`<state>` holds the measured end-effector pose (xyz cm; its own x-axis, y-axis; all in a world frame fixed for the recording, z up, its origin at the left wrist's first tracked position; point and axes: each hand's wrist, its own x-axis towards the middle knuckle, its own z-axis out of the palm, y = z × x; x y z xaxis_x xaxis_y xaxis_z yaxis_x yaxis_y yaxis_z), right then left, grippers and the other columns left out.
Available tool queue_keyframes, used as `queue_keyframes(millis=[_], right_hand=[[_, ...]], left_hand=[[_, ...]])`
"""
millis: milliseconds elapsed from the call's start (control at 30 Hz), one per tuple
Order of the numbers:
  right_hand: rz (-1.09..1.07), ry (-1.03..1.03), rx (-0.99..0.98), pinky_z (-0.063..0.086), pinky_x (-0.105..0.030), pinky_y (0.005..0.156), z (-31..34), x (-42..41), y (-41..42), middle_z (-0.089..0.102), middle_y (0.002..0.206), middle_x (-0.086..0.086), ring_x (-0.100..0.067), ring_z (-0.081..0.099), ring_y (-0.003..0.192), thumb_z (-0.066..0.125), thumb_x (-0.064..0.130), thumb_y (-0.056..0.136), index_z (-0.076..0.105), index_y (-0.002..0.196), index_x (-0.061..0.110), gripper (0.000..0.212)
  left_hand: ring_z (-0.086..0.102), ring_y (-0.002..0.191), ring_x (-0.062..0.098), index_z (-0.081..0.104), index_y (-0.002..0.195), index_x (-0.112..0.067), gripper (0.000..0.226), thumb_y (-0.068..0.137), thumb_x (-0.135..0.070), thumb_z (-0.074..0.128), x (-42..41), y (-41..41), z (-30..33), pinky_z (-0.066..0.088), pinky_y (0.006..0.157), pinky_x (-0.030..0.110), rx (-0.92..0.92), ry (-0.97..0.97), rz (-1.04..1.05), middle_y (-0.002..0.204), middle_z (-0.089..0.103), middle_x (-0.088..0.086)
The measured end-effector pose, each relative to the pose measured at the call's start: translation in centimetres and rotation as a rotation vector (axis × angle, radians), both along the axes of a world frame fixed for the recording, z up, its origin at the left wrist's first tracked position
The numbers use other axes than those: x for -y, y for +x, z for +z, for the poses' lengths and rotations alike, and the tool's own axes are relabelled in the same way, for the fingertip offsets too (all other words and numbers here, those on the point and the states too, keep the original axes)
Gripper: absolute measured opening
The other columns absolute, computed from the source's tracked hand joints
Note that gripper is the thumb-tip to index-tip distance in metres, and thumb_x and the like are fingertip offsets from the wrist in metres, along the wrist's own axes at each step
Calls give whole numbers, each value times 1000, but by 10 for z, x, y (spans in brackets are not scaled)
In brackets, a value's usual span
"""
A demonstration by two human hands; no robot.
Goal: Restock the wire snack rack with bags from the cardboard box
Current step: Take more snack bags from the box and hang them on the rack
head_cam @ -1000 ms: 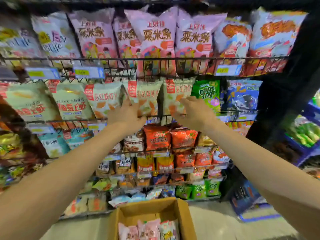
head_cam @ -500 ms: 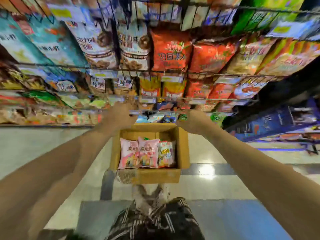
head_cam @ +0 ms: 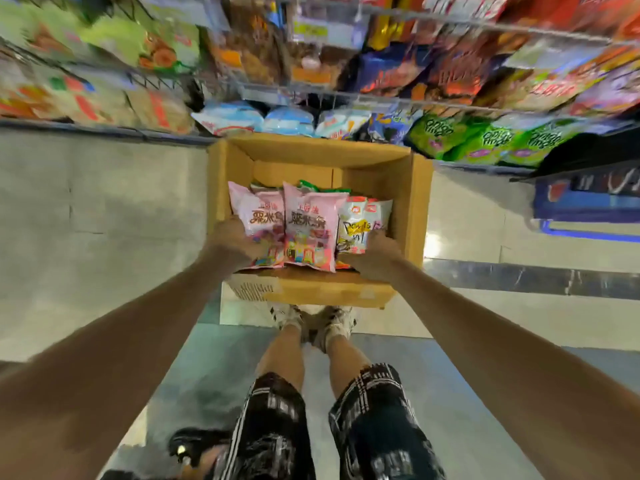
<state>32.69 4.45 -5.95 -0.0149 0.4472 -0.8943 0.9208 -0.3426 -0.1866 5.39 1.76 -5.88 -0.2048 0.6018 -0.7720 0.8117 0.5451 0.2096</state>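
Observation:
An open cardboard box (head_cam: pixel 419 209) stands on the floor at my feet, in front of the wire snack rack (head_cam: pixel 346 97). Upright in it are two pink bags (head_cam: pixel 310 223), a white and yellow bag (head_cam: pixel 360 220) to their right and a green bag (head_cam: pixel 311 186) partly hidden behind. My left hand (head_cam: pixel 237 242) is inside the box, its fingers closed on the lower left corner of the left pink bag (head_cam: pixel 259 213). Over the box's near right corner, my right hand (head_cam: pixel 375 258) curls around the bottom of the white and yellow bag. The view is blurred.
The rack's lower shelves hold green onion-ring bags (head_cam: pixel 485 140), pale blue packs (head_cam: pixel 287 119) and many other snacks close above the box. A blue crate (head_cam: pixel 585 209) sits on the floor at the right. My shoes (head_cam: pixel 311 322) touch the box's near side.
My view has swung from the rack's upper shelves down to the floor. Both hands have dropped from the shelf bags into the box and closed on bags there.

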Motion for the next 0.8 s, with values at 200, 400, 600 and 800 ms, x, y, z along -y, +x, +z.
queue_keyframes(millis=[200, 400, 600, 800], right_hand=[[-282, -29, 19, 37, -32, 54, -137, 9, -37, 50, 90, 1, -20, 51, 80, 77, 59, 79, 46, 128, 5, 80], [-563, 127, -93, 61, -46, 77, -206, 15, -63, 70, 98, 2, -23, 70, 86, 87, 55, 64, 47, 108, 23, 67], [-514, 232, -145, 60, -39, 72, -161, 9, -60, 66, 86, 11, -14, 66, 81, 82, 43, 77, 54, 107, 20, 48], [-428, 265, -193, 51, -25, 52, -18, -16, -16, 61, 80, 16, -7, 60, 68, 81, 50, 77, 52, 103, 24, 46]], left_hand=[[56, 94, 28, 55, 110, 7, 87, 63, -65, 69, 15, -4, -136, 46, 80, 36, -34, 84, 167, 101, 58, 17], [49, 122, 43, 25, 147, -2, 106, 73, -56, 80, 13, 8, -168, 48, 97, 54, -187, 75, 252, 138, 39, 21], [63, 107, 38, 51, 127, -13, 68, 73, -41, 83, 14, -9, -134, 54, 86, 45, -38, 287, 306, 117, 66, 13], [64, 112, 34, 51, 129, -14, 70, 74, -42, 84, -7, -7, 4, 50, 87, 38, 34, 302, 296, 123, 67, 9]])
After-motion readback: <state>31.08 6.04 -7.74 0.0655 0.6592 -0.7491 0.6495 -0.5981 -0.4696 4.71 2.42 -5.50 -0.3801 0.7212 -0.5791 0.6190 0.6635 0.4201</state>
